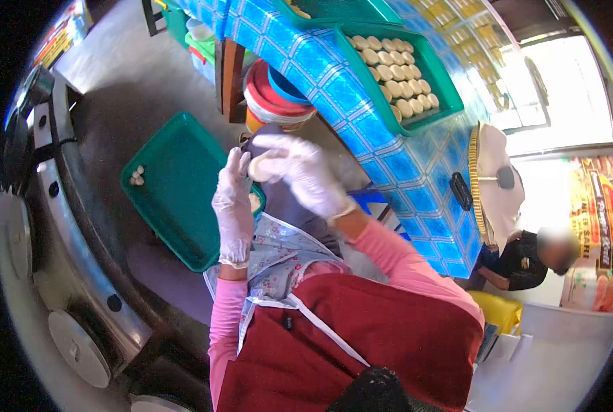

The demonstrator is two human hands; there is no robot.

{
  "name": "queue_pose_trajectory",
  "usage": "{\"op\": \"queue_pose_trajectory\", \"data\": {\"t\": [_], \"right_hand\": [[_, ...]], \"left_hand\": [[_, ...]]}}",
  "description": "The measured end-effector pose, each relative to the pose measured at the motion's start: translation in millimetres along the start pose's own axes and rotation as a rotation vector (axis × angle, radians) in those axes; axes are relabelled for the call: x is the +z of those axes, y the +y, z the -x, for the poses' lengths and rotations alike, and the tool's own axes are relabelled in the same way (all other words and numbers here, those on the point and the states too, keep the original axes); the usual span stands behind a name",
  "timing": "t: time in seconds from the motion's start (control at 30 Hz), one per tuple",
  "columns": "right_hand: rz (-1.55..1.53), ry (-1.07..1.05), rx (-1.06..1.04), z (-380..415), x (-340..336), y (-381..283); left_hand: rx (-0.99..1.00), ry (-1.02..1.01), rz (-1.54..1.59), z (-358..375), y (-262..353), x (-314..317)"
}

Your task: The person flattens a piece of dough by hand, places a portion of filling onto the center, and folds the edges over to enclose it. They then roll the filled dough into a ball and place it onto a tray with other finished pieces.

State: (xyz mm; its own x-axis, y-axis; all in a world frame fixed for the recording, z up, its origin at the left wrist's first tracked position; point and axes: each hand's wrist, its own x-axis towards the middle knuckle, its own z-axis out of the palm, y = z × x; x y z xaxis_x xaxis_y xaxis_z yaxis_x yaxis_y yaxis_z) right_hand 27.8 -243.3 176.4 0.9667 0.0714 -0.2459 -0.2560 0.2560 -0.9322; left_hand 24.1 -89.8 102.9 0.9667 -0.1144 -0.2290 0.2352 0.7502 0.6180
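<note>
Nearest me lay a black textured item (371, 393), unidentified, against a dark red cloth garment (395, 323). One pale, round, dough-like disc (257, 169) sat between my white-gloved left grip (234, 199) and white-gloved right grip (301, 173), beside a green rectangular plastic tray (179, 199); I could not tell whether either pinched it. I judged it light, soft, easily dented: rim hold best. Counted roughly two dozen similar discs (397, 72), five rows, in another green plastic tray (446, 96) on the blue-checked desk (426, 206).

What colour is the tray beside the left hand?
The tray is dark green; the head view shows it best.
</note>
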Motion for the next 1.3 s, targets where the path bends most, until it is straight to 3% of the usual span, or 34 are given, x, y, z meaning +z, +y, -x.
{"op": "queue_pose_trajectory", "data": {"t": [0.1, 0.2, 0.23, 0.3, 0.37, 0.47, 0.5, 0.57, 0.7, 0.77, 0.83, 0.87, 0.9, 0.93, 0.97, 1.03, 1.1, 1.17, 1.2, 1.3], "right_hand": [[0.429, 0.153, -0.241, 24.3, -30.6, -104.9], [0.637, 0.584, -0.768, -1.8, -132.7, -166.1], [0.622, 0.745, -0.69, -16.8, -179.3, -187.8], [0.526, 0.838, -0.593, -58.8, -300.4, -199.1], [0.792, 0.71, -0.5, -97.3, -417.3, -179.9], [0.711, 0.705, -0.425, -115.4, -420.3, -175.6], [0.841, 0.654, -0.46, -113.0, -413.7, -178.5], [0.712, 0.61, -0.423, -121.0, -417.2, -181.8], [1.07, 0.701, -0.314, -130.4, -416.2, -186.7], [1.0, 0.863, -0.197, -139.6, -422.0, -189.6], [0.987, 0.793, -0.214, -151.5, -460.9, -191.9], [1.154, 0.671, -0.259, -148.3, -474.4, -194.0], [1.655, 0.397, -0.418, -138.1, -493.6, -203.4], [2.044, 0.196, -0.631, -131.5, -504.0, -215.1], [2.313, 0.054, -0.972, -133.5, -504.6, -224.3], [1.894, 0.708, -0.394, -106.7, -366.9, -227.9], [1.823, 0.865, -0.701, -91.0, -242.4, -231.2], [1.53, 0.73, -1.146, -47.9, -90.6, -183.8], [1.402, 0.545, -1.189, -31.1, -36.1, -153.2], [1.249, -0.093, -0.706, -33.8, 64.6, -47.3]], "left_hand": [[-0.121, -0.13, 0.199, -8.8, 18.1, -37.2], [-0.034, 0.062, 0.172, -6.7, 42.4, -93.5], [-0.01, 0.184, 0.147, -3.9, 44.5, -112.4], [0.003, 0.301, 0.13, 3.8, 41.4, -147.4], [-0.002, 0.362, 0.146, 11.1, 29.9, -167.9], [-0.055, 0.339, 0.176, 17.2, 13.4, -189.3], [-0.054, 0.345, 0.181, 17.3, 10.7, -196.0], [-0.062, 0.35, 0.206, 17.6, 3.7, -198.9], [-0.06, 0.297, 0.21, 17.9, -1.2, -207.3], [-0.068, 0.319, 0.181, 18.1, -1.8, -210.0], [-0.068, 0.332, 0.177, 15.7, -3.0, -206.1], [-0.066, 0.341, 0.183, 15.6, -1.8, -200.9], [-0.057, 0.358, 0.19, 16.8, -1.4, -198.1], [-0.031, 0.299, 0.165, 17.9, -3.5, -199.4], [-0.027, 0.27, 0.139, 17.3, -5.2, -201.5], [-0.003, 0.322, 0.029, 19.0, -3.5, -191.7], [-0.012, 0.373, 0.12, 15.0, -11.9, -201.6], [-0.019, 0.417, 0.082, 12.3, -17.3, -206.0], [-0.033, 0.46, 0.08, 11.1, -19.4, -208.4], [-0.028, 0.476, 0.158, 1.9, -32.9, -220.9]]}}
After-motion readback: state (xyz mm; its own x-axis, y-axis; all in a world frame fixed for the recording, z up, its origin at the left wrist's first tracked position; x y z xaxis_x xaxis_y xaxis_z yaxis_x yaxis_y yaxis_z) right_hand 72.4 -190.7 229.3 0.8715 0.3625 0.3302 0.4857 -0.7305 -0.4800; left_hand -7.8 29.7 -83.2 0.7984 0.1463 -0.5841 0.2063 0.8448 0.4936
